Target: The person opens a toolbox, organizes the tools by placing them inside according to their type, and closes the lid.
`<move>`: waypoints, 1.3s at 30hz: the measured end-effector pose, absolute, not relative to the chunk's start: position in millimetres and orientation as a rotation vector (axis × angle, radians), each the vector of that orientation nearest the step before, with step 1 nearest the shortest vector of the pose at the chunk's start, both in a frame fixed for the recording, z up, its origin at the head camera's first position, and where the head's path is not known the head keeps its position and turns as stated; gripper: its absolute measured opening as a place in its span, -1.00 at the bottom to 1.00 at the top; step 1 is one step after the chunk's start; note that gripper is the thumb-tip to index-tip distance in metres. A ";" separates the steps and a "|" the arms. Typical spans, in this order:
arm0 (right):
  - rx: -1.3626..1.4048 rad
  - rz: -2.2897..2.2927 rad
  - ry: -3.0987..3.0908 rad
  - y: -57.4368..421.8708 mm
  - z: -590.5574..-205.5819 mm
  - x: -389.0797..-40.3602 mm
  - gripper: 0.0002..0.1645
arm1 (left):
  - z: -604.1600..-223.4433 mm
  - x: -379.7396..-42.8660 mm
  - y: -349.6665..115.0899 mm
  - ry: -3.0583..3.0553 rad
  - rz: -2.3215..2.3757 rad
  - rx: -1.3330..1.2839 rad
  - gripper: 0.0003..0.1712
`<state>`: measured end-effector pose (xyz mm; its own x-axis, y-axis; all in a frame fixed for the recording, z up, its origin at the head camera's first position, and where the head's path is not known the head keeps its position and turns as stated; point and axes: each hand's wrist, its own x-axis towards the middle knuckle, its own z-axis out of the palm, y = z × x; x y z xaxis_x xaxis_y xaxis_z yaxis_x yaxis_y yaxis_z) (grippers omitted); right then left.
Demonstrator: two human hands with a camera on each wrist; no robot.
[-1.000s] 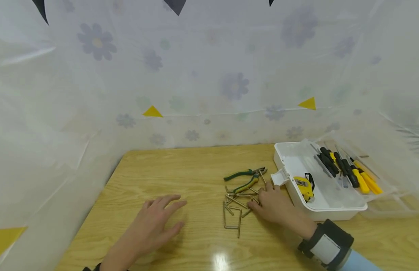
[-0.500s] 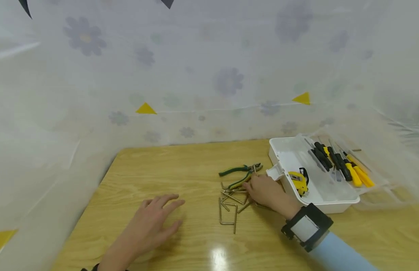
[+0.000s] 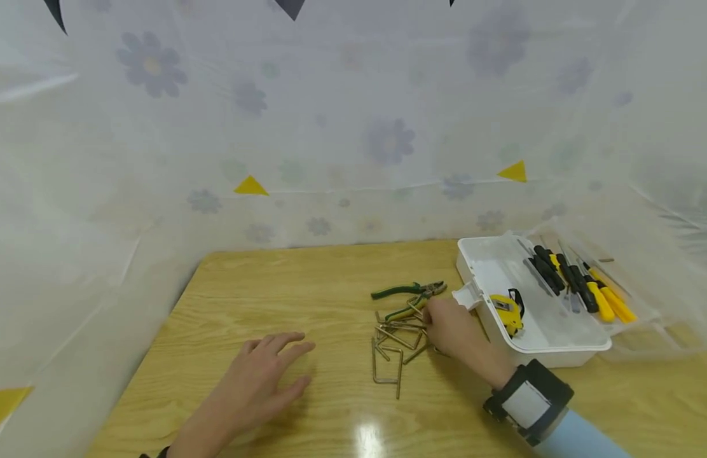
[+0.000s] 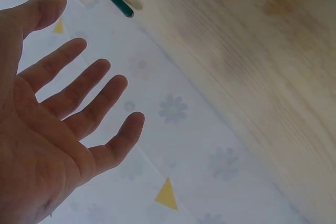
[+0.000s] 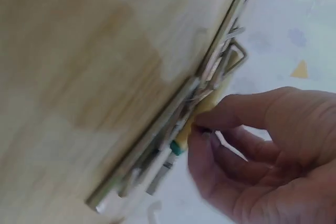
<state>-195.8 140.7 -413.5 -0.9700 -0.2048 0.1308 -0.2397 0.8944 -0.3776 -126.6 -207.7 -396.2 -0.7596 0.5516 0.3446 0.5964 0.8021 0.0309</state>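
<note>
A loose pile of brass-coloured hex keys [image 3: 387, 381] lies on the wooden table, overlapping green-handled pliers [image 3: 396, 291]. At the pile's right side, my right hand [image 3: 453, 327] pinches a hex key [image 3: 414, 308] between thumb and index finger; one end juts out to the left over the pliers' lower handle. In the right wrist view most of that key is hidden by the fingertips [image 5: 202, 140], close beside the pile. My left hand [image 3: 267, 372] hovers to the left of the pile, fingers spread and relaxed, holding nothing; its palm shows in the left wrist view.
Right of the pile stands an open white toolbox [image 3: 545, 352] with a yellow tape measure [image 3: 507, 313] inside. Its clear lid [image 3: 668, 331] is folded out to the right, with several screwdrivers [image 3: 599, 299] near it. A patterned plastic sheet [image 3: 330, 159] hangs behind the table.
My right hand has shifted slightly about the pile's right side, and the hex key at its fingers has swung from upright to pointing left. My left hand stays in place.
</note>
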 end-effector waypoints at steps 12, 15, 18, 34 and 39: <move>0.450 0.574 -2.670 154.7 -403.9 -162.8 -0.87 | -397.6 -125.4 -209.6 -2.651 -0.190 -0.860 -0.47; 0.420 0.523 -2.673 161.2 -405.2 -161.3 -0.90 | -397.5 -125.5 -208.9 -2.641 -0.192 -0.863 -0.47; 0.454 0.468 -2.609 167.3 -406.3 -159.1 -0.80 | -397.9 -124.8 -209.2 -2.629 -0.184 -0.860 -0.48; 0.535 0.526 -2.050 241.4 -382.1 -146.8 -0.34 | -401.5 -125.7 -203.9 -2.695 -0.273 -0.910 -0.45; 0.333 0.526 -1.974 282.7 -363.7 -140.7 -0.47 | -404.9 -120.9 -192.5 -2.618 -0.320 -1.019 -0.42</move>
